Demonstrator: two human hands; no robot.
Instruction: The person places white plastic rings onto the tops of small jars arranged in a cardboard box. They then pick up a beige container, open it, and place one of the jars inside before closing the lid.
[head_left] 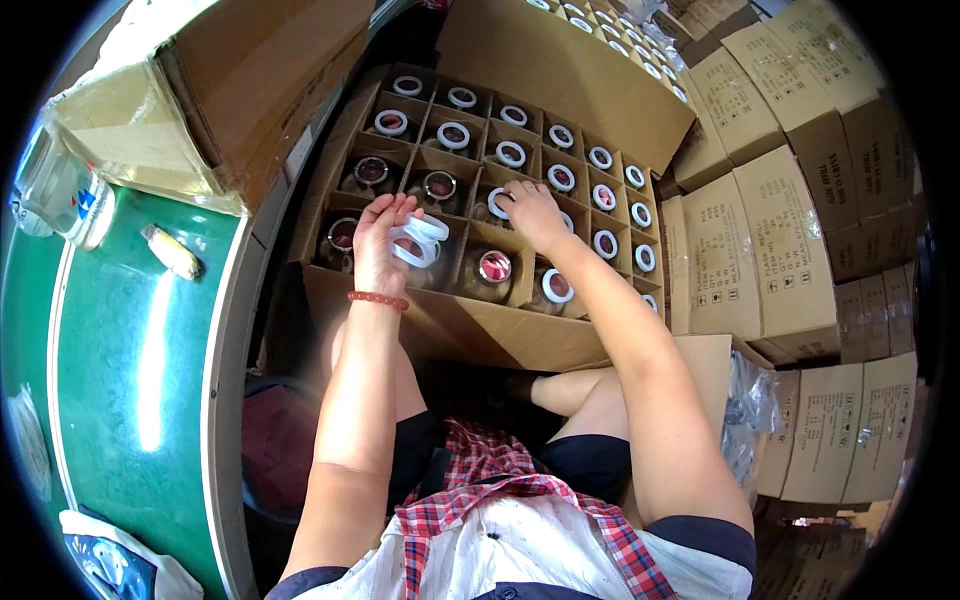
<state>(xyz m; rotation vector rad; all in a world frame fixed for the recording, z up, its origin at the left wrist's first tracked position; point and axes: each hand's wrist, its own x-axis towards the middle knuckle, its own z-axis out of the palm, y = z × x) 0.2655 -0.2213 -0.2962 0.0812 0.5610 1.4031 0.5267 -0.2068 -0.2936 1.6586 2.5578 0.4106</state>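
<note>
An open carton [460,318] with cardboard dividers stands before me, a flask in most cells. Many flasks carry a white ring on the neck; several nearest my left hand, such as this bare-necked flask [439,187], show a shiny metal rim with reddish inside. My left hand [382,235], a red bead bracelet at its wrist, is closed on a few white plastic rings [418,240] above the front left cells. Farther in, my right hand [535,212] has its fingers bent onto a white ring [496,205] at a flask's mouth; they partly hide it.
Behind the carton, a raised flap [560,80] borders another carton of white-ringed flasks [640,48]. Stacked closed cartons [750,250] line the right. At left, a green table [110,380] bears a large carton [250,90], a clear jar [75,200] and a small yellow-handled tool [172,252].
</note>
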